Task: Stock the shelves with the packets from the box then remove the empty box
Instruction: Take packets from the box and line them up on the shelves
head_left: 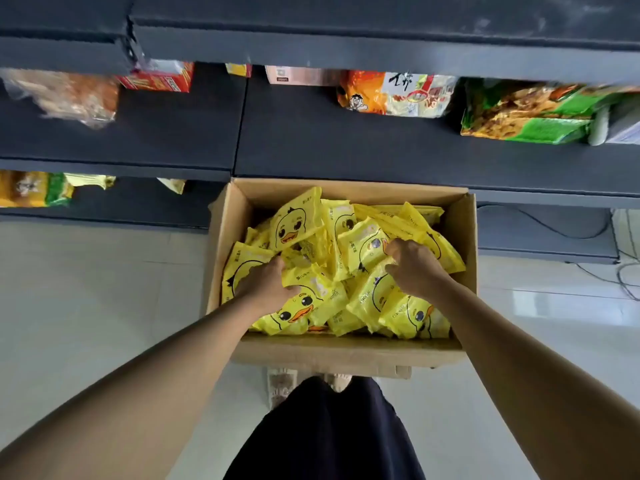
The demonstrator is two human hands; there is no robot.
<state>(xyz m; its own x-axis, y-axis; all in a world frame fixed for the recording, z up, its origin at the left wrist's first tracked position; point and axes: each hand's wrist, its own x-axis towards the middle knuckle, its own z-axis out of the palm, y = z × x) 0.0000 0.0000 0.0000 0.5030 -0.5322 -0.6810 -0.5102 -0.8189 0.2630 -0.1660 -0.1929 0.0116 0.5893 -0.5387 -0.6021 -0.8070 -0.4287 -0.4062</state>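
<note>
left hand point(266, 284) clamped on packets point(294, 230) | right hand point(414, 268) fingers curled on packets | box point(346, 351)

Two bare forearms, no sleeves anywhere along their visible length. No watch, ring or band on the left hand point(268, 284) or the right hand point(415, 268). Short, plain nails where fingertips show. Dark, near-black garment point(325, 431) over the lower body, smooth fabric without visible print, seam or pocket, widening toward the bottom edge. Pale footwear point(282, 384) just past its hem: a light beige or off-white shoe with a textured or patterned upper on one foot, the toe of a second point(341, 381) beside it, detail too blurred to read.
</note>
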